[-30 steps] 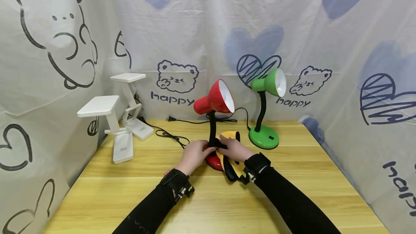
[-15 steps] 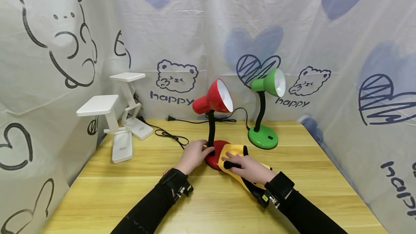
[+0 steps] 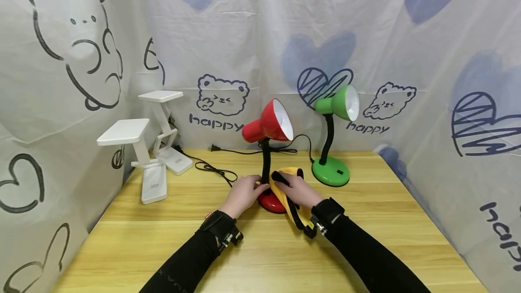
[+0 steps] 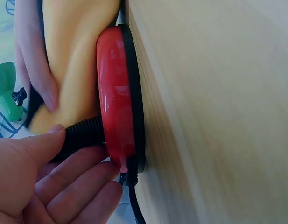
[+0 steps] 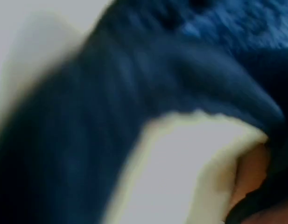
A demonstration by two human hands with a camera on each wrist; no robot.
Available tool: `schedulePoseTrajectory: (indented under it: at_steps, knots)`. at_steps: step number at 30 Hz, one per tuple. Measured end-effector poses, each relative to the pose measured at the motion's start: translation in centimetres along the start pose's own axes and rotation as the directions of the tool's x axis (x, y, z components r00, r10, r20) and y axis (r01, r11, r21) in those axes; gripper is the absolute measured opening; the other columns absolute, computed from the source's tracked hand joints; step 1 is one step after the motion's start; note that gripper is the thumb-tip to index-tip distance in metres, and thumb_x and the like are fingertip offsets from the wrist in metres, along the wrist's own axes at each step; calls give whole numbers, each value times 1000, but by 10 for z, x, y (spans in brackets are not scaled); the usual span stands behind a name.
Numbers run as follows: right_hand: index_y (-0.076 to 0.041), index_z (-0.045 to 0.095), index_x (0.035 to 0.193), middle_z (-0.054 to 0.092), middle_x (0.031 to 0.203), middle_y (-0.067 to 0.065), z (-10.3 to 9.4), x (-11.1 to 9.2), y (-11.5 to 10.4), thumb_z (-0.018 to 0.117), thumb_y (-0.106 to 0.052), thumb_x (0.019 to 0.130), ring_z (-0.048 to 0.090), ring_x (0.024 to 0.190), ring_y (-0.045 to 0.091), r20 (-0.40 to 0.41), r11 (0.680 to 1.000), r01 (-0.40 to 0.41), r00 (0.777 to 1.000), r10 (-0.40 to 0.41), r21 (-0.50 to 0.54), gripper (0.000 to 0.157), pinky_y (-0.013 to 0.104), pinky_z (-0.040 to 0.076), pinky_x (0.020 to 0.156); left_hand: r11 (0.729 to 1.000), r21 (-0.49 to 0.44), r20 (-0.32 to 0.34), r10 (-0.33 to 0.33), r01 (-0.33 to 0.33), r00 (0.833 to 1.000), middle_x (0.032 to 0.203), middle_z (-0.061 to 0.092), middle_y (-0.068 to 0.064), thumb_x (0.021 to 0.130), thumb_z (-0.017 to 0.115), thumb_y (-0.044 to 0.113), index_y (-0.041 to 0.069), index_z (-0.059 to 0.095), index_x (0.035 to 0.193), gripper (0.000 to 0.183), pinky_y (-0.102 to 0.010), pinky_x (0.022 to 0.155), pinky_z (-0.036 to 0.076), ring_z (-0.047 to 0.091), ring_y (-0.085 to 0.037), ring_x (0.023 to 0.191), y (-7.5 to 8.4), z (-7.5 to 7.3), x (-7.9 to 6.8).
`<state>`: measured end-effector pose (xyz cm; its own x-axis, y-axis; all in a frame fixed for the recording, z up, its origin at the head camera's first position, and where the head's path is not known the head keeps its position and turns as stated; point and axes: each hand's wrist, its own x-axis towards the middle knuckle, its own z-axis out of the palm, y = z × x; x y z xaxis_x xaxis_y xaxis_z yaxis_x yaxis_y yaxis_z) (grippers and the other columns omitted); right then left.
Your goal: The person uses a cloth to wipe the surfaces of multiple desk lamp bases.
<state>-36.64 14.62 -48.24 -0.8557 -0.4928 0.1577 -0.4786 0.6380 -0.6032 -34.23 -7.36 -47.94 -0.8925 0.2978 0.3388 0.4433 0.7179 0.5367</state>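
A red desk lamp stands upright on the table. My left hand holds its black ribbed neck low down, thumb on one side and curled fingers on the other, just above the red base. A yellow cloth with black edging lies over part of that base and hangs toward the table front. Its folded black edge passes between thumb and fingers of my right hand, which grips it against the base beside the neck. Blurred dark fabric fills much of the right wrist view.
A green desk lamp stands behind on the right. Two white folding lamps are at the left. A black cord with a plug runs along the back, and another cord lies looped nearby. Printed fabric hangs around the table.
My right hand slid the cloth rightward and toward the front over the red base, then back up beside the neck. My left hand keeps its hold; the lamp stays in place.
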Motion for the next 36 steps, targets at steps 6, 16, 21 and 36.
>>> schedulePoseTrajectory:
  at_steps: [6, 16, 21, 36]
  knots:
    - [-21, 63, 127, 60, 134, 11, 8, 30, 3, 52, -34, 101, 52, 129, 25, -53, 997, 10, 998, -15, -81, 31, 42, 43, 104, 999, 21, -24, 30, -29, 999, 59, 56, 10, 94, 63, 37, 19, 68, 87, 20, -24, 49, 35, 47, -6, 48, 3, 3, 3]
    - [-22, 68, 116, 68, 119, 5, 8, 34, 2, 54, -27, 100, 42, 137, 33, -33, 972, 28, 999, -37, -234, 21, 56, 31, 110, 999, 4, -10, 33, -33, 999, 57, 55, 11, 94, 63, 37, 21, 67, 87, 19, -23, 50, 35, 48, -6, 48, 6, 8, 6]
    - [-16, 61, 126, 64, 124, 10, -1, 10, 0, 53, -36, 100, 58, 120, 25, -25, 982, -6, 1000, 1, -191, 34, 41, 48, 97, 1000, 9, -4, 24, -24, 1000, 61, 58, 12, 95, 62, 38, 19, 70, 95, 20, -22, 50, 38, 50, -3, 49, 6, 11, 6]
    - [-13, 48, 144, 42, 149, 15, 13, -58, -37, 64, -48, 91, 47, 132, 31, -81, 956, -125, 991, 107, -265, 65, 49, 44, 101, 999, 15, 1, -44, 44, 999, 64, 61, 8, 94, 62, 40, 18, 69, 94, 22, -24, 48, 37, 50, -6, 49, 1, 5, -1]
